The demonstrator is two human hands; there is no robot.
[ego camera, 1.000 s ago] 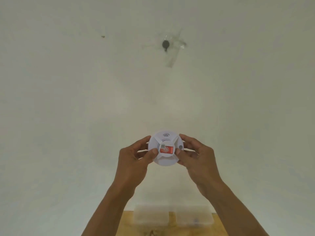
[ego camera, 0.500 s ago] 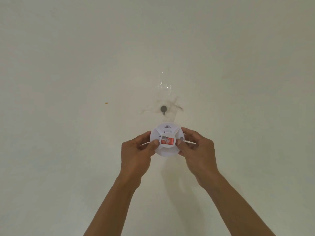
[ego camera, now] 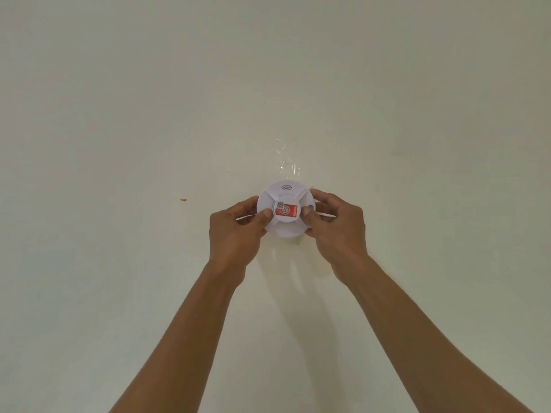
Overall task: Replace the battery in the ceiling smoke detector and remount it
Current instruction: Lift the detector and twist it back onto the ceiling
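A round white smoke detector point(ego camera: 285, 201) with a red label on its face is held up against the pale ceiling point(ego camera: 149, 114). My left hand point(ego camera: 235, 234) grips its left rim with thumb on the face. My right hand point(ego camera: 337, 231) grips the right rim the same way. The detector covers the dark mounting spot on the ceiling. A strip of clear tape point(ego camera: 287, 163) shows on the ceiling just above the detector.
A small orange speck point(ego camera: 183, 200) marks the ceiling to the left of my hands. The ceiling fills the whole view, plain on all sides.
Both hands have carried the detector up to the ceiling and over the dark mounting spot, which is now hidden. The view has tilted upward, and the table and boxes have left the frame.
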